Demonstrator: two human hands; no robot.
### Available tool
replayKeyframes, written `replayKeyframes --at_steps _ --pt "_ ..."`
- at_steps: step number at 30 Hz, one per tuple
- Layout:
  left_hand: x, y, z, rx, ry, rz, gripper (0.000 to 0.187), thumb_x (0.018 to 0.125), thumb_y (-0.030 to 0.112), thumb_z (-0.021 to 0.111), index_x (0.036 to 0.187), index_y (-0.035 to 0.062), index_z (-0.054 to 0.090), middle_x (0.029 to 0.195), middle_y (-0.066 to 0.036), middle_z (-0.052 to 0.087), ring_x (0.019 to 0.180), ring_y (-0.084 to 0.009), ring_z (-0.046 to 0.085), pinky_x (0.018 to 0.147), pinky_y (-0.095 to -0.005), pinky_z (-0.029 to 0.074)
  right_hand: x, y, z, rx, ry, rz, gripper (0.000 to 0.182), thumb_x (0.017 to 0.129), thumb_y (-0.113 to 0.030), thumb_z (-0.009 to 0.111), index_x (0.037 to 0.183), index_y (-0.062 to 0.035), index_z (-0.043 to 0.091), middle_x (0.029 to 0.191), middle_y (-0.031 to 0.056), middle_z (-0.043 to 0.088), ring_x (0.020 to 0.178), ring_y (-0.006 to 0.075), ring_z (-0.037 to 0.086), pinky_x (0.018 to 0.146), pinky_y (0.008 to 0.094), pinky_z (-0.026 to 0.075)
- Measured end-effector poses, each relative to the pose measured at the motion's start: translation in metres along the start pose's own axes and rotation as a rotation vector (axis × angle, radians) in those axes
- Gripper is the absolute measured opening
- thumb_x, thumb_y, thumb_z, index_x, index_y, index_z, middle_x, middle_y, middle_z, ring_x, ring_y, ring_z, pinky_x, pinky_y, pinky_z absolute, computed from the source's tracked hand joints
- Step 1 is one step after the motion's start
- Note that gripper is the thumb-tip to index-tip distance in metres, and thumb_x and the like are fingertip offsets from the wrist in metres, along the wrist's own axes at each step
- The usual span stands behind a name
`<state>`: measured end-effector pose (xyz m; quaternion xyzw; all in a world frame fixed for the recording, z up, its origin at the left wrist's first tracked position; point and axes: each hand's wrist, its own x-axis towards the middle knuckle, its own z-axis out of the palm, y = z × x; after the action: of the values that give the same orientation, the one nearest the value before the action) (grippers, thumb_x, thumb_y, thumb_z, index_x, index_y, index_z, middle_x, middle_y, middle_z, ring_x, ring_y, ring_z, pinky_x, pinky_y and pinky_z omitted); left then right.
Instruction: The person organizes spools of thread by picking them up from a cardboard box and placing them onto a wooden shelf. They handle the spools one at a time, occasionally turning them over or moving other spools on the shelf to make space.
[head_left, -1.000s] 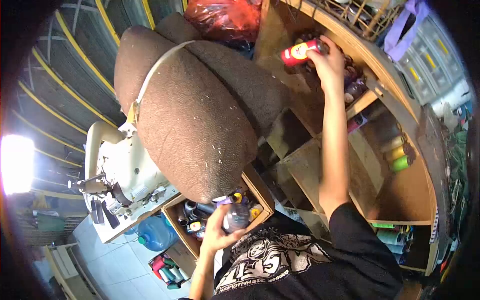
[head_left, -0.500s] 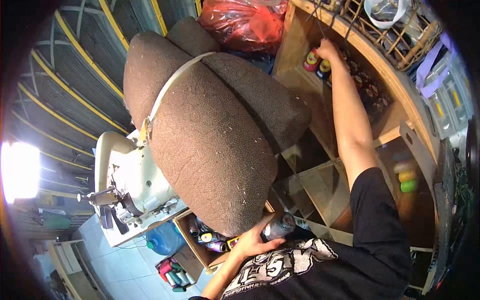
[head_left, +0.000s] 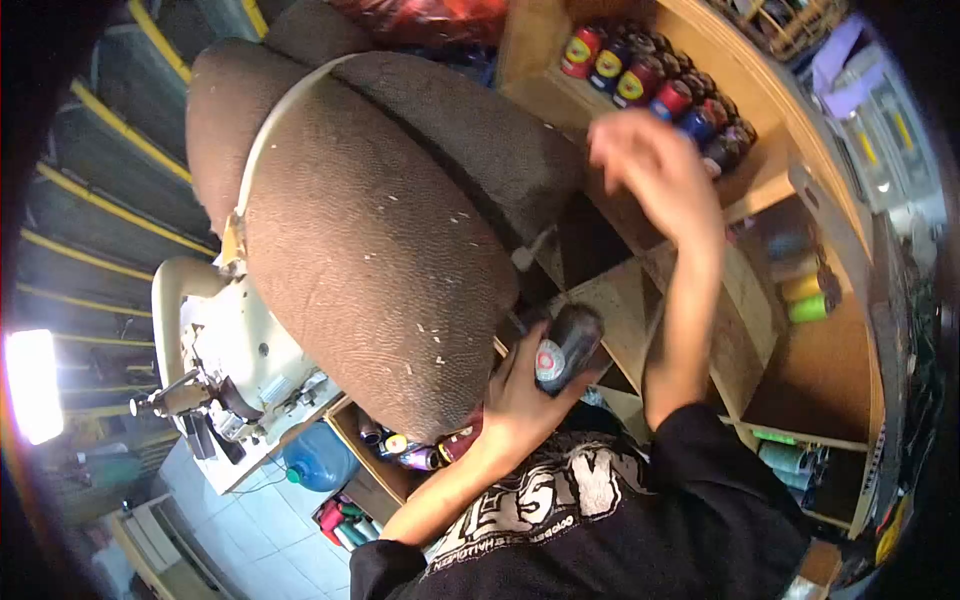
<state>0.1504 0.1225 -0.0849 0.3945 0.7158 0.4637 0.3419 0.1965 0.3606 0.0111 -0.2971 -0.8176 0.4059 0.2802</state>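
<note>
My left hand [head_left: 520,405] is wrapped round a dark spool of thread [head_left: 568,350] with a round label, just below the end of a big brown textured roll [head_left: 370,240]. My right hand [head_left: 655,165] is raised in front of the wooden shelf, its fingers apart and somewhat blurred, with nothing seen in them. Several thread spools [head_left: 637,80] in red, dark blue and maroon stand in rows in the upper compartment, just beyond my right hand.
A sewing machine [head_left: 240,340] stands at the left by a blue water jug [head_left: 320,457]. An open drawer [head_left: 370,465] holds spools. Yellow and green spools [head_left: 808,298] lie in a right compartment. A red plastic bag [head_left: 440,18] is at the top.
My right hand has drawn back from the spools in the upper compartment. My left hand has lifted the dark spool higher. The view has shifted, showing more of the shelf.
</note>
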Motion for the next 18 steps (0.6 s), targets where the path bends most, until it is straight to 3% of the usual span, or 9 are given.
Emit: replayKeyframes --at_steps 1,3,5,9,10,11,15,17,18 --pt "0.005 0.011 0.002 0.02 0.052 0.045 0.073 0.067 0.029 0.08 0.124 -0.0011 0.046 0.117 -0.022 0.056 0.107 -0.0333 0.056 0.092 -0.039 0.044 -0.036 -0.014 0.004 -0.037 -0.103 0.105 0.044 0.079 -0.043 0.069 0.097 -0.0035 0.064 0.08 0.0126 0.067 0.075 0.0302 0.066 0.065 0.0352 0.05" --pt "0.014 0.019 0.007 0.059 0.133 0.153 0.071 0.066 0.026 0.081 0.123 -0.0006 0.047 0.114 -0.021 0.057 0.105 -0.0347 0.057 0.091 -0.0398 0.045 -0.086 -0.001 0.004 -0.397 -0.253 0.042 0.05 0.078 -0.048 0.067 0.097 -0.0017 0.063 0.072 0.015 0.064 0.069 0.0324 0.065 0.062 0.0368 0.049" --pt "0.022 0.02 0.014 0.097 0.18 0.28 0.071 0.065 0.023 0.081 0.123 -0.0002 0.047 0.11 -0.021 0.058 0.102 -0.0357 0.058 0.09 -0.0404 0.045 -0.11 -0.013 0.006 -0.285 -0.258 0.052 0.055 0.077 -0.051 0.068 0.097 -0.0003 0.062 0.07 0.0161 0.063 0.067 0.035 0.064 0.061 0.0406 0.049" --pt "0.03 0.02 0.019 0.117 0.221 0.431 0.084 0.064 0.023 0.083 0.13 -0.0021 0.039 0.126 -0.024 0.045 0.114 -0.037 0.049 0.088 -0.0426 0.045 -0.114 -0.011 0.0 -0.247 -0.033 0.074 0.054 0.076 -0.048 0.069 0.102 -0.0008 0.061 0.079 0.016 0.066 0.074 0.0302 0.067 0.066 0.0377 0.05" --pt "0.029 0.026 0.018 0.177 0.223 0.383 0.093 0.064 0.022 0.083 0.137 -0.0023 0.029 0.135 -0.023 0.033 0.119 -0.0356 0.045 0.089 -0.0407 0.046 -0.106 -0.014 -0.004 -0.271 0.067 0.055 0.051 0.077 -0.044 0.07 0.105 -0.0026 0.06 0.084 0.0157 0.067 0.078 0.0276 0.068 0.069 0.0358 0.051" --pt "0.026 0.032 0.016 -0.014 0.163 0.255 0.097 0.067 0.02 0.082 0.141 -0.0016 0.022 0.14 -0.022 0.028 0.121 -0.0338 0.044 0.09 -0.0373 0.046 -0.092 -0.008 -0.004 -0.09 0.224 -0.006 0.052 0.075 -0.041 0.072 0.108 -0.0044 0.057 0.085 0.0162 0.066 0.08 0.0277 0.067 0.071 0.0365 0.051" --pt "0.016 0.014 0.021 0.041 0.117 0.285 0.094 0.07 0.016 0.078 0.141 -0.0029 0.02 0.145 -0.021 0.023 0.125 -0.0334 0.041 0.092 -0.0356 0.045 -0.008 -0.022 -0.006 -0.351 0.726 -0.058 0.055 0.073 -0.037 0.075 0.106 0.0014 0.052 0.086 0.0223 0.065 0.084 0.034 0.066 0.073 0.0396 0.052" --pt "0.009 0.005 0.023 0.066 0.098 0.287 0.092 0.071 0.015 0.077 0.141 -0.0035 0.02 0.146 -0.021 0.022 0.127 -0.0334 0.04 0.094 -0.0365 0.044 0.05 0.002 -0.002 -0.44 0.666 -0.147 0.057 0.073 -0.039 0.074 0.104 0.0041 0.053 0.09 0.0255 0.064 0.085 0.0393 0.064 0.074 0.0421 0.052" --pt "0.006 0.001 0.025 0.049 0.097 0.288 0.091 0.072 0.015 0.077 0.141 -0.0037 0.02 0.146 -0.022 0.022 0.127 -0.0335 0.039 0.096 -0.037 0.043 0.082 0.017 -0.002 -0.507 0.585 -0.086 0.058 0.072 -0.04 0.074 0.103 0.0045 0.054 0.092 0.0262 0.064 0.088 0.0399 0.063 0.076 0.043 0.051"
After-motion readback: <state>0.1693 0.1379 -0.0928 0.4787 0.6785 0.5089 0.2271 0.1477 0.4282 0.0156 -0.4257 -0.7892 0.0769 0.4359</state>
